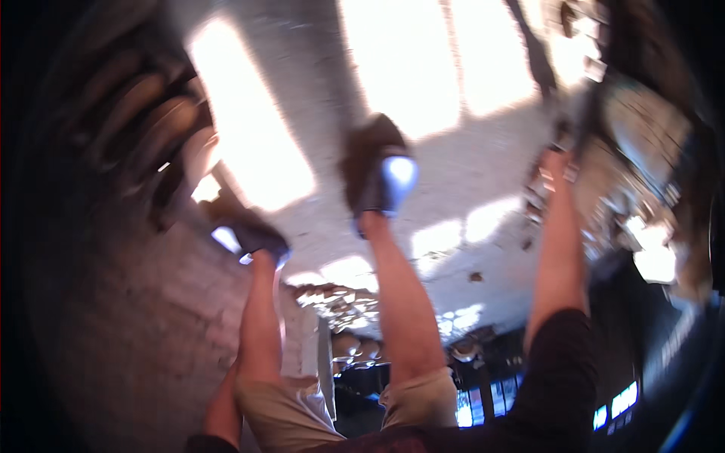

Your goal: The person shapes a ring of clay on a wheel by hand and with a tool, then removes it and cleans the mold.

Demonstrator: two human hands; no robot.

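My right arm, in a dark sleeve, reaches forward on the right. At its end is my right hand, small and smeared by motion. Dark and pale shapes lie around its fingers, and I cannot make out whether it holds any of them. On the lower left my left forearm runs up beside my left leg, with the hand itself hidden there. Between the arms are my bare legs, beige shorts and dark shoes, one foot further forward than the other.
Bright patches of sunlight fall across the grey floor. Rounded brown objects are stacked at the left, above a brick-like surface. Blurred clutter and a large brown, rounded shape stand on the right. A small brown lump lies on the floor.
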